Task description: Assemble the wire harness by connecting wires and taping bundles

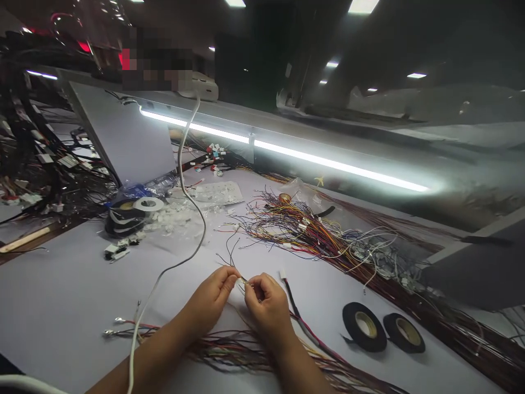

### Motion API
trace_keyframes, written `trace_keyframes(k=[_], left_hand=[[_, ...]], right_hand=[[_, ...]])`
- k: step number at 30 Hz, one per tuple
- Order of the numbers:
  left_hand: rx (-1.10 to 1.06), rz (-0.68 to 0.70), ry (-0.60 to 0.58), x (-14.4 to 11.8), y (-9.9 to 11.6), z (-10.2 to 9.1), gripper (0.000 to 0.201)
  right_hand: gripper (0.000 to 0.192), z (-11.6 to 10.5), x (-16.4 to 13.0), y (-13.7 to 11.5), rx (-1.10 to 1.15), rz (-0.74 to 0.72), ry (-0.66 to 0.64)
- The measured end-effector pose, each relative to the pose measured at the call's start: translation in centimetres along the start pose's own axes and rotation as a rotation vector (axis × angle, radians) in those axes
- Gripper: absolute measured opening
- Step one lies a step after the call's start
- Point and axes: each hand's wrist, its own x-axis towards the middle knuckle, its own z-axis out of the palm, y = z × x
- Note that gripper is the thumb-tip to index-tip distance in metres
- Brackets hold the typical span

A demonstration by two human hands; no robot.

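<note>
Hands meet near table's near edge: left hand [213, 295] and right hand [264, 303] both pinch thin wire [243, 280]. Loose wire bundle [311, 232] waits toward far edge; two tape rolls [383, 328] untouched at right.

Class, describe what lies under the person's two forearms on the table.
A bundle of coloured wires runs beneath both forearms on the white table. How the strands continue under the arms is hidden.

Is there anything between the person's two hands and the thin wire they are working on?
Nothing visible. The left hand and the right hand both pinch the thin wire directly at their fingertips. The white cable runs off to the left and the tape rolls lie to the right, both clear.
</note>
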Motion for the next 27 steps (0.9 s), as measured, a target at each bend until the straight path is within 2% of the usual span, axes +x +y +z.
trace_keyframes(k=[4, 10, 14, 16, 21, 25, 27], left_hand=[[-0.110, -0.162, -0.104, 0.2, -0.4, 0.2, 0.032], [-0.184, -0.238, -0.143, 0.4, -0.7, 0.2, 0.032], [-0.061, -0.138, 0.052, 0.5, -0.3, 0.0, 0.026], [-0.008, -0.098, 0.094, 0.5, -0.3, -0.1, 0.025], [-0.102, -0.187, -0.010, 0.3, -0.3, -0.3, 0.036], [-0.036, -0.118, -0.054, 0.1, -0.1, -0.3, 0.033], [-0.051, -0.140, -0.044, 0.2, -0.2, -0.2, 0.033]], right_hand=[[0.013, 0.1, -0.2, 0.1, 0.023, 0.017, -0.048], [0.013, -0.2, -0.3, 0.3, 0.069, 0.054, -0.126], [0.016, -0.4, 0.0, 0.6, 0.163, -0.037, -0.100], [0.018, -0.5, 0.1, 0.7, 0.200, -0.080, -0.067], [0.015, -0.6, 0.2, 0.7, 0.047, -0.112, 0.020], [0.012, -0.9, 0.2, 0.2, -0.044, -0.169, 0.056], [0.012, -1.0, 0.1, -0.1, -0.052, -0.198, 0.058]])
